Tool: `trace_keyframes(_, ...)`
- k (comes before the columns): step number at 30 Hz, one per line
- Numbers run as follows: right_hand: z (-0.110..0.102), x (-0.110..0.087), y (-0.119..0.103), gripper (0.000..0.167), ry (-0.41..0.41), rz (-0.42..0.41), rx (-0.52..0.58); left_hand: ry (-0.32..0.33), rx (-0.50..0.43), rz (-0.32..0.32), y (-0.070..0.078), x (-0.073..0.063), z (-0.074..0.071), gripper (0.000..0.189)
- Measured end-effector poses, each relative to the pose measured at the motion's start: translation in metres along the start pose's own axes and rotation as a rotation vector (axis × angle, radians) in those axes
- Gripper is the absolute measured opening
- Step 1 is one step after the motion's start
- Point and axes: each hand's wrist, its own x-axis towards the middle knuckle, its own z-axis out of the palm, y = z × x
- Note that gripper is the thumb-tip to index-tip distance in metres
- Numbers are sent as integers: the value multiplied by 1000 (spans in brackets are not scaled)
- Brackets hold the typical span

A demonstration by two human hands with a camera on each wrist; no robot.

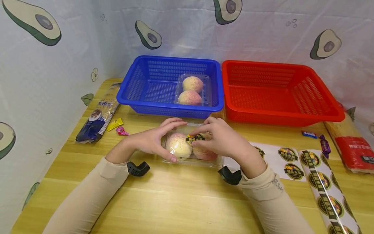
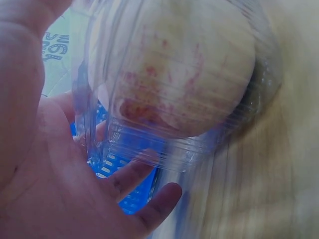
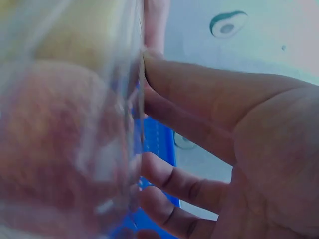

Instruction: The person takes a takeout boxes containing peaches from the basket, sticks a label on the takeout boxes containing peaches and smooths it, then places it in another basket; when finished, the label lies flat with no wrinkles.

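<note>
A clear plastic clamshell box (image 1: 193, 161) holds two peaches (image 1: 179, 146) with yellow and pink skin. My left hand (image 1: 153, 138) spans its left end, thumb over the front edge and index finger along the back edge. In the left wrist view, loosely stretched fingers (image 2: 132, 181) show beside the box. With thumb and index finger, my right hand (image 1: 223, 136) pinches a round black-and-gold fruit sticker (image 1: 195, 139) against the lid. The right wrist view has the thumb tip right at the lid and the other fingers (image 3: 179, 184) beside it.
Behind stand a blue basket (image 1: 170, 109), with another two-peach box (image 1: 193, 89), and a red basket (image 1: 280, 115). Sticker sheets (image 1: 293, 162) lie right. Wrapped candies (image 1: 115, 124) and a blue-gold packet (image 1: 97, 117) lie left; a red-labelled packet (image 1: 355, 149) is far right.
</note>
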Motion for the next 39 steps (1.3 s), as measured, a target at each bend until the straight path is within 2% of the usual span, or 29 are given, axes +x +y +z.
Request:
trace_keyframes(7, -12, -5, 10, 26, -54, 113, 77, -5, 7, 0, 1, 1, 2, 110)
trace_keyframes(15, -18, -7, 10, 28, -83, 126, 76, -6, 4, 13, -1, 2, 3, 111)
trace_keyframes(18, -19, -8, 11, 27, -87, 115, 80, -4, 6, 15, 0, 2, 3, 111)
trace_keyframes(25, -26, -12, 12, 27, -2, 82, 120, -4, 15, 26, 0, 3, 3, 111)
trace_keyframes(29, -25, -12, 15, 27, -10, 78, 135, 1, 25, 36, 1, 3, 3, 110)
trace_keyframes(32, -22, -9, 16, 28, -27, 40, 144, 0, 31, 46, 1, 2, 4, 111)
trace_keyframes(39, -15, -4, 19, 27, -59, -25, 77, -7, 40, 73, 1, 1, 5, 110)
